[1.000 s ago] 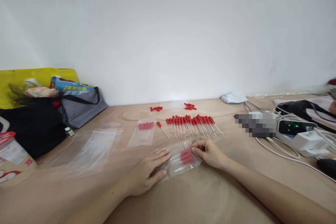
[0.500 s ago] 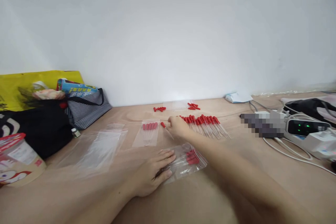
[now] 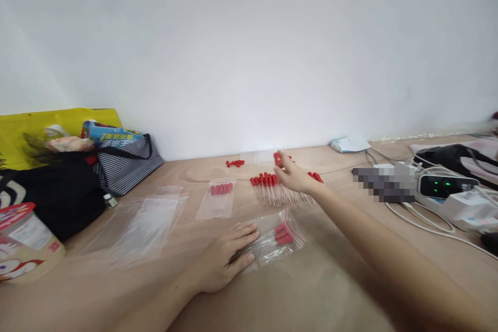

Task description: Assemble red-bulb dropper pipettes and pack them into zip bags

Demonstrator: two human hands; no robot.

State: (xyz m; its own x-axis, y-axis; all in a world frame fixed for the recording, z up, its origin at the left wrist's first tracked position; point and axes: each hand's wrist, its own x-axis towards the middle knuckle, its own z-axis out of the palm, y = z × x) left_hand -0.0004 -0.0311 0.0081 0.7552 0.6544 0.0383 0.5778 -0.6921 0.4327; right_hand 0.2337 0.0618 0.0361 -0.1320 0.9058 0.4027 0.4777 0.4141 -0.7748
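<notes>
My left hand presses down on one end of a clear zip bag, thumb and fingers gripping it. Inside that bag, droppers with red bulbs lie toward the red-striped edge. My right hand is over a row of glass droppers with red bulbs, hiding part of it. Its thumb and forefinger are apart, close to loose red bulbs behind the row; no held object shows. Left of the row, a smaller zip bag holds several red-bulbed droppers side by side.
Flat clear bags lie on the left. Loose red bulbs sit near the wall. A striped bag, black bag and paper tub occupy the far left. Cables and a lit device are at the right.
My right hand has moved right and away from me, off the single dropper on the left and across the row. The row's left end now shows. My left hand stays on the bag.
</notes>
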